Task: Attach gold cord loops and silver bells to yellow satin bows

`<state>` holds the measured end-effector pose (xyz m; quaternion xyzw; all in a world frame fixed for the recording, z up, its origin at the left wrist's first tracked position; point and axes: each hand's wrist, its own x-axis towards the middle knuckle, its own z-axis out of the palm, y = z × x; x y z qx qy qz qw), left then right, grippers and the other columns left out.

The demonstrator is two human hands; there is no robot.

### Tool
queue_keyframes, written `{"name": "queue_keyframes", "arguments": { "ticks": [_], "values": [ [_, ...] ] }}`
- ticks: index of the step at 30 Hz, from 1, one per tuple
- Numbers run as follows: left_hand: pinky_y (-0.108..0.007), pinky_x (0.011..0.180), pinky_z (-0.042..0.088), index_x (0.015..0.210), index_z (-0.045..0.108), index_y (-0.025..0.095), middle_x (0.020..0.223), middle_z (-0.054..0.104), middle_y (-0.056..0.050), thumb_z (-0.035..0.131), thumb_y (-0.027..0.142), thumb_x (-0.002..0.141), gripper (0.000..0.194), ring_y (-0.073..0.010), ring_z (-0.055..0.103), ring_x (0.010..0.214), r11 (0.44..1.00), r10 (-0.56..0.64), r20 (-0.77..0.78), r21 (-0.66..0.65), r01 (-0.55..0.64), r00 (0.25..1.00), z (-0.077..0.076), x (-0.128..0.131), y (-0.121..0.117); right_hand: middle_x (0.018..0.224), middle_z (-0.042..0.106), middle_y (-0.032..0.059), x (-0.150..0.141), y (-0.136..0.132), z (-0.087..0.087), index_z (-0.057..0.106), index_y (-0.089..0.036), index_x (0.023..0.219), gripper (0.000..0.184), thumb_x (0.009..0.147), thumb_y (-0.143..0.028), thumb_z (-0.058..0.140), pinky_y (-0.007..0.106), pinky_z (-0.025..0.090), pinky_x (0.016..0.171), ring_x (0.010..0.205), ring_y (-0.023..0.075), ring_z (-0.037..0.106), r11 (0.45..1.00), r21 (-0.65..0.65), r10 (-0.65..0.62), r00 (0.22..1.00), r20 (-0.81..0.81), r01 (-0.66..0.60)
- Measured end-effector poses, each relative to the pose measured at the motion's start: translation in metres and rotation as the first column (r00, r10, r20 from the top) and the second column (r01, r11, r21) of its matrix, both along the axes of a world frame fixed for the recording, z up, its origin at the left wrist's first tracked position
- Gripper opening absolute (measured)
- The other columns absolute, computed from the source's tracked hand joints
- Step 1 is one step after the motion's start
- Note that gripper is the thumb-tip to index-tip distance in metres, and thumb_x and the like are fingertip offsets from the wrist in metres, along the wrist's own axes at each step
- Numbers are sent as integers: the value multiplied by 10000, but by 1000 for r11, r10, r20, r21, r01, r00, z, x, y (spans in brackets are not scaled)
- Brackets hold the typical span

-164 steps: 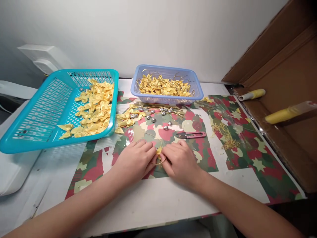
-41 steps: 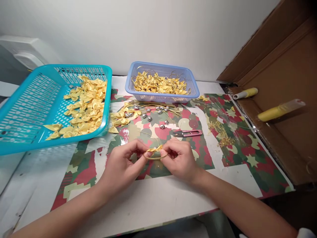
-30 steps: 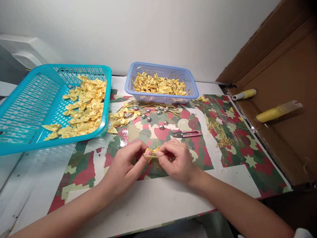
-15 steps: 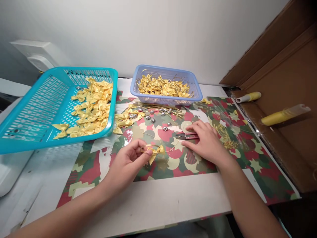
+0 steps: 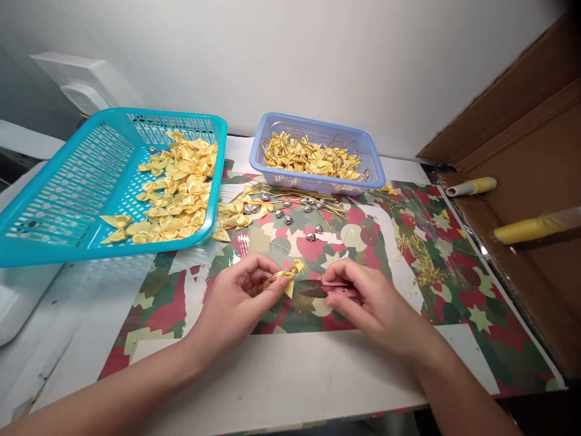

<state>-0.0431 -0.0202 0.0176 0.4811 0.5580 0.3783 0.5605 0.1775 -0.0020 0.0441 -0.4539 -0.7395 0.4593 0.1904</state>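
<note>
My left hand (image 5: 247,287) pinches a yellow ribbon bow (image 5: 297,266) with a loop of gold cord around its middle. Closed around a pair of thread snips (image 5: 338,287) is my right hand (image 5: 363,297), the dark blades pointing left at the bow, a small gap short of it. Beyond the hands, several silver jingle bells (image 5: 311,236) are scattered on the patterned sheet. A bundle of gold cords (image 5: 313,197) lies behind them, and loose yellow bows (image 5: 236,215) lie to their left.
A turquoise basket (image 5: 222,175) of yellow bows stands at left; a blue-violet basket (image 5: 379,172) of corded bows stands at the back. Gold cord clippings (image 5: 424,266) lie at right, near a cardboard wall (image 5: 535,163) with two yellow-wrapped tubes (image 5: 521,230) sticking out.
My right hand has lifted the thread snips from the sheet and brought them left and nearer me, close to the bow. My left hand still holds the bow, turned slightly. The view has shifted a little.
</note>
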Motion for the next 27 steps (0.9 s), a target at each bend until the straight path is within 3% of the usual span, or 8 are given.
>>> {"name": "queue_keyframes", "arguments": {
  "ticks": [5,27],
  "values": [
    [-218,544,495,788,594,180,686,656,0,685,344,799,187,-139,633,629,999,-10,-5,45,10,1000,-1,2,1,775,631,-1,-11,-5,-7,519,-217,914,95,899,-309,536,251,431,572,676,144,588,995,100,-28,988,155,13],
    [-227,532,508,811,609,185,720,656,0,673,308,815,139,-134,631,617,993,-3,-79,117,13,997,-5,-1,-3,688,613,-14,-13,-6,-7,517,-208,850,93,884,-292,539,238,367,509,593,128,555,976,206,-104,982,156,71]
  ]
}}
